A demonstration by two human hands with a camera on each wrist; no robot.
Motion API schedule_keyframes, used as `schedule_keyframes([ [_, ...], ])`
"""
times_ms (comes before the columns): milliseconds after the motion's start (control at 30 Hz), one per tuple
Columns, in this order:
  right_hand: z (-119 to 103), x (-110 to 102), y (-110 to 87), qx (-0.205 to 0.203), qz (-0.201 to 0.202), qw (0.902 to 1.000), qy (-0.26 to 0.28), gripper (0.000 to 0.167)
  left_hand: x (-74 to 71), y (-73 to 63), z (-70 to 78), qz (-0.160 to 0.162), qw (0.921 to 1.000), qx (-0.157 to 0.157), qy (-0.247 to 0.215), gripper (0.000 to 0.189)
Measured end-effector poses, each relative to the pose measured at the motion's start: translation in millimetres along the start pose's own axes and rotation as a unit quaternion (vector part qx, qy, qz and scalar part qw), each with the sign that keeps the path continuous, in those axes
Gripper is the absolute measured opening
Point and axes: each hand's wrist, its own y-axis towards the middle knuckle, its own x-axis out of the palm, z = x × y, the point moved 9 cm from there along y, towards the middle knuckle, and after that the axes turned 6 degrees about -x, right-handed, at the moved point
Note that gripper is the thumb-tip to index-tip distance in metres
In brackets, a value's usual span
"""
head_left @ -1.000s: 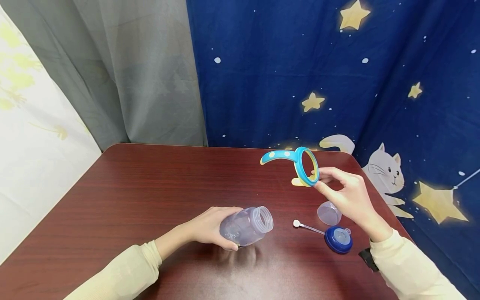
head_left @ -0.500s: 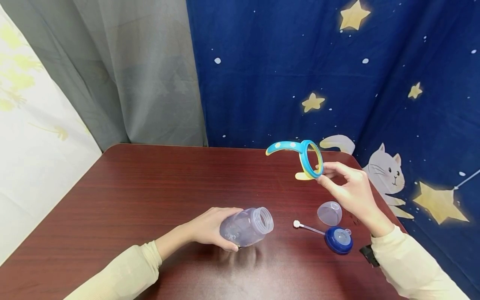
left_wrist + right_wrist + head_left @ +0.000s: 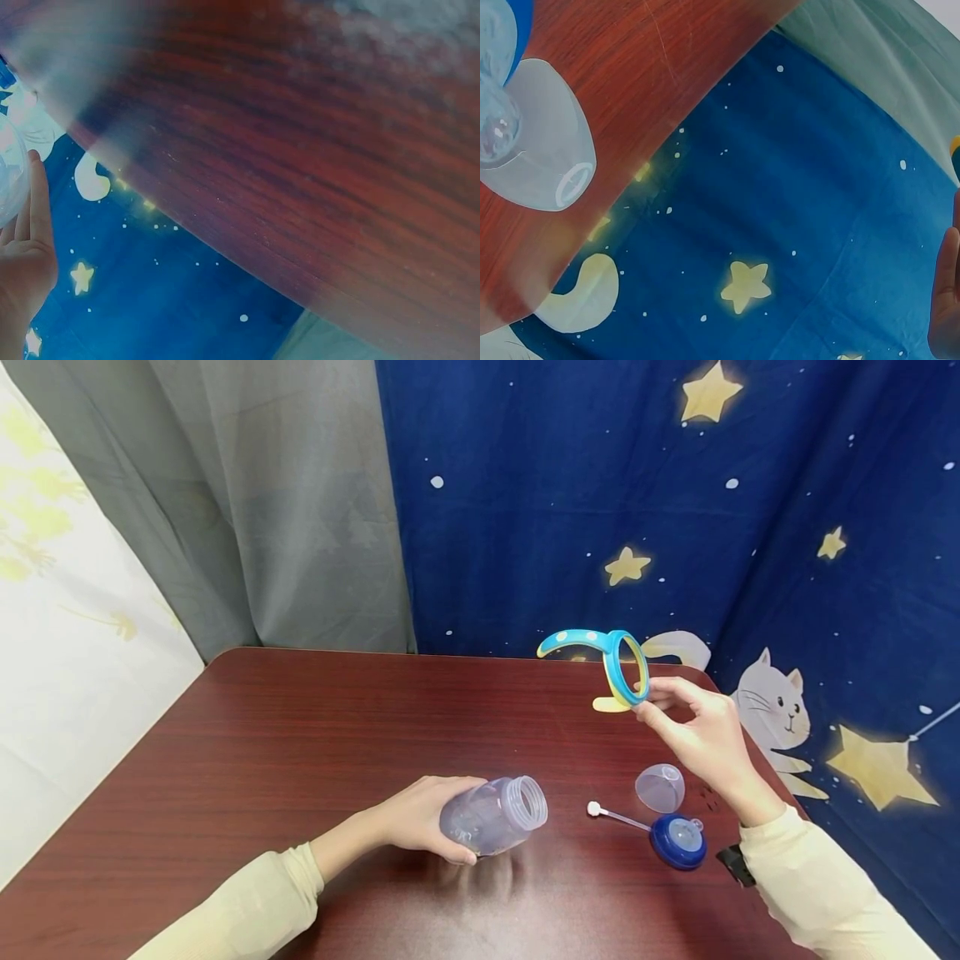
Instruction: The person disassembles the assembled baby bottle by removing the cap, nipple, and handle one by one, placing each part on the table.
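In the head view my left hand (image 3: 420, 817) grips a clear baby bottle (image 3: 483, 818) round its body. The bottle is tilted, its uncapped threaded neck facing right. At the right, my right hand (image 3: 705, 731) pinches the ring of a blue and yellow bottle handle (image 3: 617, 668) between thumb and fingers, held up above the table. One handle arm curves left, showing white dots. The left wrist view catches part of the left hand (image 3: 30, 262) and the bottle (image 3: 9, 172) at its edge. Only a sliver of the right hand (image 3: 946, 292) shows in the right wrist view.
A clear dome cap (image 3: 660, 788) lies on the dark red table (image 3: 337, 718) below the right hand. Beside it is a blue collar with a teat (image 3: 678, 841), its straw with a white weighted end (image 3: 595, 808) pointing left. Curtains hang behind the table.
My right hand has raised the bottle handle and shifted it slightly right. The left hand and the bottle have stayed in place.
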Motion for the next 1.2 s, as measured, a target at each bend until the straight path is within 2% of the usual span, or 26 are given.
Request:
schedule_keyframes([
  [333,5,4,0.0,0.01,-0.003,0.9999,0.014,0.028,1.3,-0.8,-0.5,-0.002,1.0,-0.006,0.0,0.08],
  [633,8,11,0.3,0.001,-0.007,0.9999,0.007,0.029,1.7,-0.5,-0.3,-0.003,0.9999,-0.006,0.008,0.081],
  [900,14,16,0.7,0.015,-0.017,0.9997,0.011,0.028,0.3,0.6,1.3,-0.001,0.9999,-0.003,0.012,0.08],
  [1000,29,20,-3.9,0.016,-0.015,0.9997,0.014,0.028,0.3,1.0,1.7,-0.002,0.9999,-0.002,0.011,0.079],
  [1133,34,23,-5.9,0.016,-0.014,0.9996,0.018,0.027,0.7,1.3,1.6,-0.003,0.9999,-0.001,0.013,0.08],
  [1200,27,23,-3.4,0.017,-0.015,0.9996,0.018,0.026,1.1,1.4,1.3,-0.004,0.9999,-0.001,0.014,0.08],
])
